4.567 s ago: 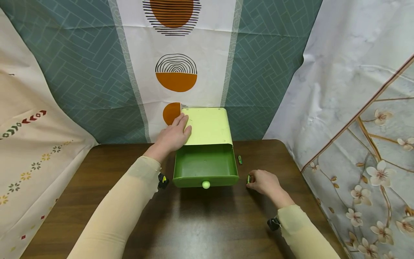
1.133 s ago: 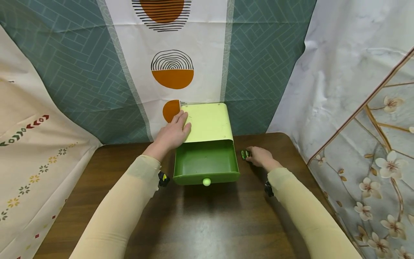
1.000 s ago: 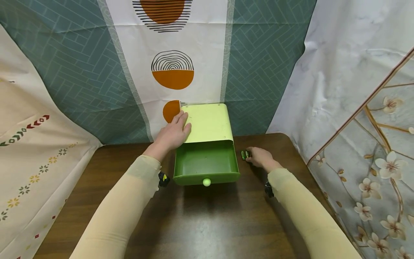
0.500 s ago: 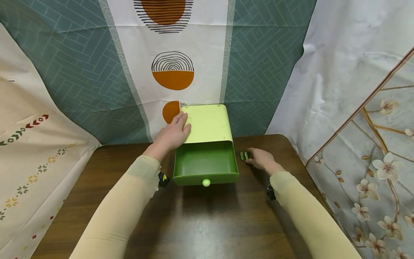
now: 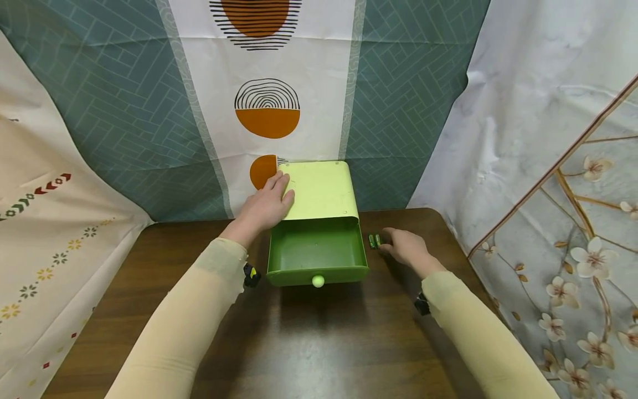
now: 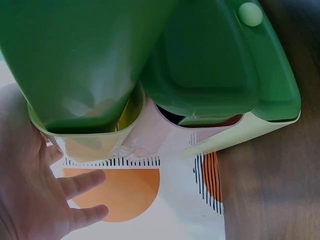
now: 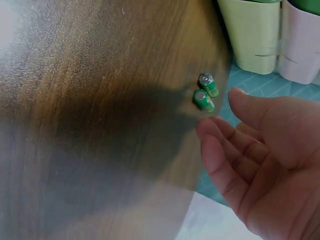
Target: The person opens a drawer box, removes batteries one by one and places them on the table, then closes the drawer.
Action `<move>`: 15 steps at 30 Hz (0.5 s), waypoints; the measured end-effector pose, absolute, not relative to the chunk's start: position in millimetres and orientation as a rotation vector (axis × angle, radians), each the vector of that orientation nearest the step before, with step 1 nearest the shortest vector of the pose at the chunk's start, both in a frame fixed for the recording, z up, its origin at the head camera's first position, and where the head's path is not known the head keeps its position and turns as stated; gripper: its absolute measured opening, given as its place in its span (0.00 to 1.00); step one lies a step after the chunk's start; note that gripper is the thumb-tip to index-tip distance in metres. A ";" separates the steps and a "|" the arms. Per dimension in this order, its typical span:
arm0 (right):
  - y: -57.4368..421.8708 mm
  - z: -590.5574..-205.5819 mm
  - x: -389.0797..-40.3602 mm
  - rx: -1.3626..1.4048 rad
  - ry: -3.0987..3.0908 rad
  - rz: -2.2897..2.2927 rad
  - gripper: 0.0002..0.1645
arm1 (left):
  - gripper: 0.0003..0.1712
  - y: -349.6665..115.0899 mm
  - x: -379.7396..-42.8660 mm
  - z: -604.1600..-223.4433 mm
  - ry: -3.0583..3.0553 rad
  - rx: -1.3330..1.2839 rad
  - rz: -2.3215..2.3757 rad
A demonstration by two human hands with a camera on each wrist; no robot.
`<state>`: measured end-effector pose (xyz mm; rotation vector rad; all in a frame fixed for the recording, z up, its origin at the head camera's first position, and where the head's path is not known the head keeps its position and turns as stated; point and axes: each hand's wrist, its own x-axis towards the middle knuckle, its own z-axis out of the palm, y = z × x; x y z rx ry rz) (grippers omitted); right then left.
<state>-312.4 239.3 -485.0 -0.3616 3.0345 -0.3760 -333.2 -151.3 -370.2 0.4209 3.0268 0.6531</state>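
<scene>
- While the right hand (image 5: 406,245) hangs just to the right of two green batteries (image 7: 204,101), its fingers bend loosely, thumb and fingertips apart, with nothing pinched between them.
- Handling these cells well, I judge, calls for a light pinch across the middle of one, since round things this small probably roll at a nudge; coming in low and from the side should leave the neighbour undisturbed.
- The batteries lie flat, side by side, on the wood-grained table (image 5: 319,349), just right of the open drawer (image 5: 318,249), long axes pointing away from the person. Whether they touch each other, I cannot tell.
- In the right wrist view their ends show round and silvery, the wrappers glossy green with lighter patches; any print is too small to read.
- The left hand (image 5: 265,206) rests at the left edge of the drawer unit's pale yellow-green top (image 5: 323,191), fingers straight and gripping nothing. Gentle, steady pressure there would, I think, keep the unit from shifting.
- Below that top, the green drawer stands pulled out, its round pale knob (image 5: 318,281) facing the person; a pink casing (image 7: 299,47) shows lower down.
- Behind hangs patterned cloth (image 5: 413,111).
</scene>
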 end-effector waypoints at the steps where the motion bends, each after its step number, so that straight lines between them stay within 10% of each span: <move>1: 239.2 -484.0 -311.1 -0.358 3.041 -0.374 0.37 | 0.42 -151.3 -333.5 -370.2 3.028 0.421 0.652; 15: 231.3 -458.3 -279.6 -0.410 3.173 -0.465 0.32 | 0.41 -152.7 -332.2 -367.8 3.030 0.441 0.659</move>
